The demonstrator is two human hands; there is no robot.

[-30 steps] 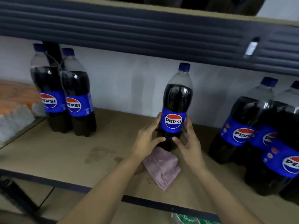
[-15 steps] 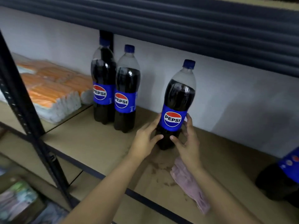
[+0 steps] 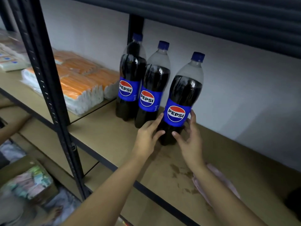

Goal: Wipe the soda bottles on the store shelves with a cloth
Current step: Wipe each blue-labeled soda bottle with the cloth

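both hands are round the lower body of one pepsi bottle (image 3: 182,101) that stands upright on the tan shelf board (image 3: 114,136), just right of two more of its kind and very close to the nearer one. the left hand (image 3: 147,137) grasps it from the left, fingers reaching up along the side to the lower edge of the blue label and the thumb curled across the dark front. the right hand (image 3: 189,136) grasps it from the right, fingertips at the label's lower corner, thumb pointing in across the front toward the other thumb. the middle pepsi bottle (image 3: 153,88) and the far pepsi bottle (image 3: 130,82) stand side by side against the white back wall (image 3: 236,88), the far one in front of a black rear post (image 3: 136,25), all three with blue caps and logos facing out. the pink cloth (image 3: 218,175) lies loose on the board, partly hidden under the right forearm, near some dark stains (image 3: 180,173). a black perforated upright (image 3: 52,98) crosses the left of the view; beyond it, orange-and-white wrapped packs (image 3: 78,84) lie on the neighbouring shelf. blurred packaged goods (image 3: 29,183) sit on the level below.
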